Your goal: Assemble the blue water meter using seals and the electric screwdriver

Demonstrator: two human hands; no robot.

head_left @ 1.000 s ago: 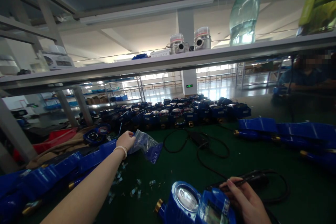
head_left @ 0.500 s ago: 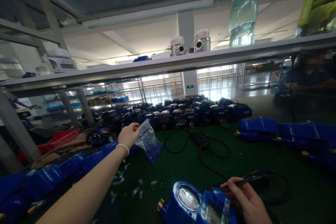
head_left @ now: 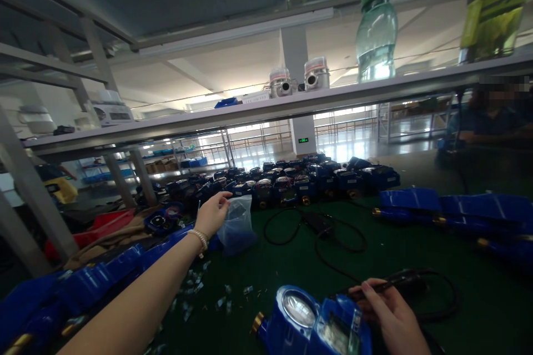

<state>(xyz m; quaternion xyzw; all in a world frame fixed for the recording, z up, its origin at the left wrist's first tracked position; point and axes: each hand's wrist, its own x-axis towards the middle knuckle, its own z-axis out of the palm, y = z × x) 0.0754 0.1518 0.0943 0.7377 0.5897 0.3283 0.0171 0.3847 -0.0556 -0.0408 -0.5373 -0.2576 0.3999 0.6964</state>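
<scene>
My left hand [head_left: 214, 213], with a beaded bracelet at the wrist, reaches forward and pinches the upper edge of a clear plastic bag [head_left: 236, 230]; blue contents show through its lower part. At the front lies a blue water meter [head_left: 293, 319] with a round glass window, a small display and a brass threaded end. Beside its right side my right hand [head_left: 389, 310] has thumb and fingers closed around a black cable [head_left: 377, 287]; the fingertips are partly hidden. Small clear pieces [head_left: 195, 283] lie scattered on the green tabletop below the bag.
Rows of blue meters [head_left: 287, 186] stand at the back. More blue meters lie at the right [head_left: 453, 208] and left [head_left: 100, 274]. A looped cable with a black box [head_left: 318, 224] rests mid-table. Overhead, a shelf [head_left: 233, 113] carries a green bottle [head_left: 377, 33]. A person [head_left: 491, 116] sits far right.
The plastic bag has swung from slanting to nearly upright and bunched wider, with my left hand slightly farther right. My right hand and the front meter have barely moved. The view has tilted a little.
</scene>
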